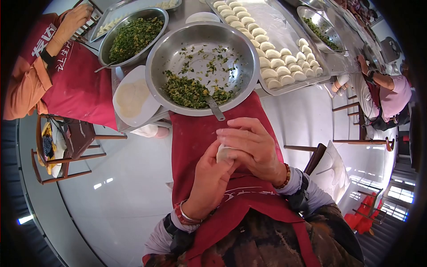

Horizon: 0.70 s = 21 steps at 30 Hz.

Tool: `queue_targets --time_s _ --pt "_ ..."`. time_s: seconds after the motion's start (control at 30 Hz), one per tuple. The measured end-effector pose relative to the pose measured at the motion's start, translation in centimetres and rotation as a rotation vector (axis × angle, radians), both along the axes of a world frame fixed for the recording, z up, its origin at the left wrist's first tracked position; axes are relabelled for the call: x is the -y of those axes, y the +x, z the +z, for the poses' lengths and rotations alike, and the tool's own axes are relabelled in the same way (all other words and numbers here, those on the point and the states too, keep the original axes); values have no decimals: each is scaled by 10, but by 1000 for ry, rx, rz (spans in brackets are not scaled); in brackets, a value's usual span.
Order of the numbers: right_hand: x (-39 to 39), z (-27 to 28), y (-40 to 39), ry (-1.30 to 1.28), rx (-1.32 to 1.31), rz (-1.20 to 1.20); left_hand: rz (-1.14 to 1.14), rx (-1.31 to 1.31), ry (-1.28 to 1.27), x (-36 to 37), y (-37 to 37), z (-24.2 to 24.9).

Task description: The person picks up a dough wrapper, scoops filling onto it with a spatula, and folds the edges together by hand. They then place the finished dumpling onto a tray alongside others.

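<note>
A pale dumpling sits between my two hands, above the red apron over my lap. My left hand grips it from the left, thumb and fingers pressed against the dough. From the right, my right hand closes over it, its fingers hiding most of the dumpling. Just beyond my hands stands a large steel bowl with chopped green filling heaped at its near side. A metal spoon rests in that filling, its handle over the rim toward me.
A white plate with dough wrappers lies left of the bowl. Behind it is another bowl of filling. A metal tray holds rows of finished dumplings. Co-workers in red aprons are at both sides; chairs stand around.
</note>
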State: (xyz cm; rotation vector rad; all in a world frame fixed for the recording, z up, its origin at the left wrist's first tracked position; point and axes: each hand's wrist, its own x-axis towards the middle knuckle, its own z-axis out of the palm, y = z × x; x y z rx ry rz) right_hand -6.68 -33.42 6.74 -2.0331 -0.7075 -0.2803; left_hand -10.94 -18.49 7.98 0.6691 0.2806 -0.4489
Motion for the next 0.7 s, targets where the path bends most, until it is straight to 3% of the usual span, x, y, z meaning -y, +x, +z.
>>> queue_targets --time_s 0.1,0.23,0.43,0.7 --pt "-6 9 -2 79 -91 -56 -30 39 129 0 -1 0" --pt "-2 -5 -2 56 -46 55 -100 50 237 0 -3 -7" --pt "-6 0 2 23 -15 6 7 -12 47 0 -4 -7" --pt "5 -1 -3 -139 113 8 -36 15 -13 1 -4 -9"
